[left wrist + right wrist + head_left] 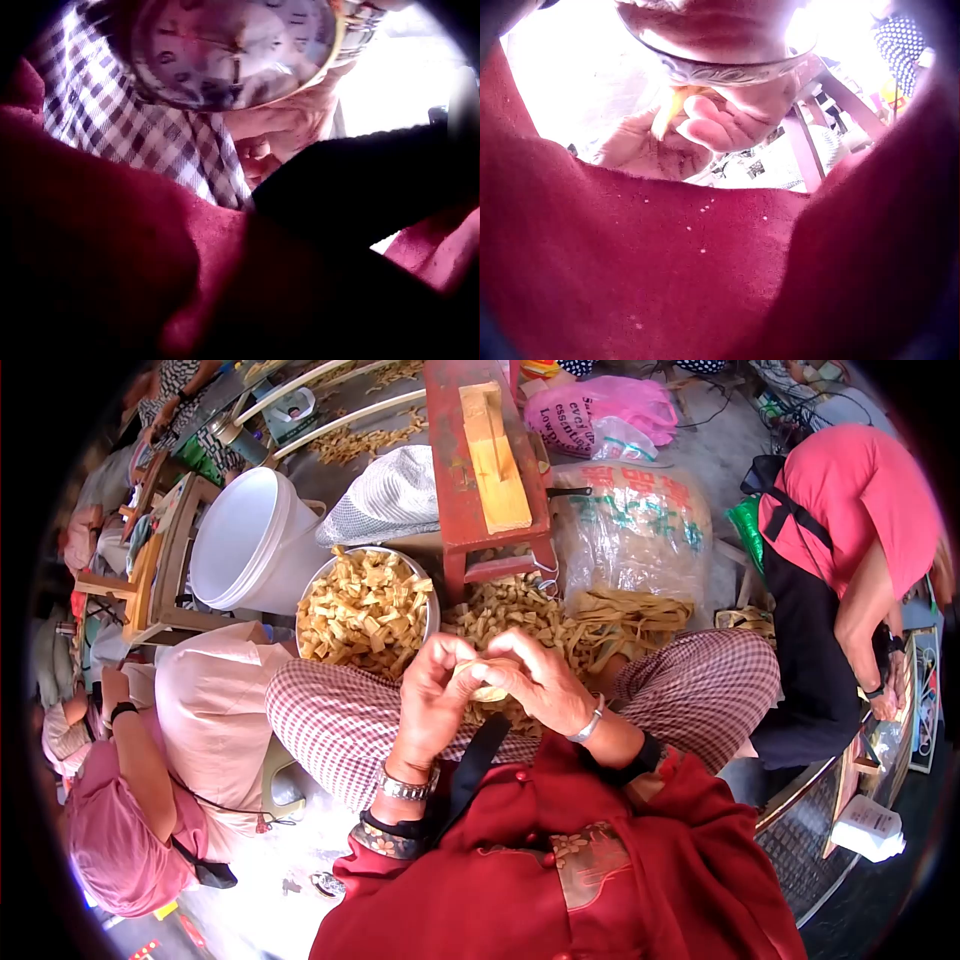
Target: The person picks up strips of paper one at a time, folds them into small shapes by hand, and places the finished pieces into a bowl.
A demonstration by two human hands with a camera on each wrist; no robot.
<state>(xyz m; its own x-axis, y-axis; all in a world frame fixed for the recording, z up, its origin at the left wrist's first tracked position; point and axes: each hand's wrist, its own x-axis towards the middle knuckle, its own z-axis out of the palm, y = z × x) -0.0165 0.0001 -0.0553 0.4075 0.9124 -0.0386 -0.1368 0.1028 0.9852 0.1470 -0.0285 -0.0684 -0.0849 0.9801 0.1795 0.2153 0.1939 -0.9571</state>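
Note:
In the head view my left hand (432, 695) and right hand (545, 685) meet over my lap. Thumbs and fingers of both pinch a small pale yellow strip (488, 693), its middle partly covered by the fingertips. The right wrist view shows one end of the yellow strip (666, 116) sticking out between the two hands. Just beyond them lies a heap of tan folded knots (520, 610), and a metal basin (433, 615) full of similar knots stands to its left. A wristwatch (232, 52) blocks most of the left wrist view.
A red wooden bench (455, 490) bearing a yellow wooden block (495, 470) stands ahead. To its right, a clear plastic bag (630, 530) has long tan strips (635, 612) before it. A white bucket (235, 540) stands left. Other people sit close on both sides.

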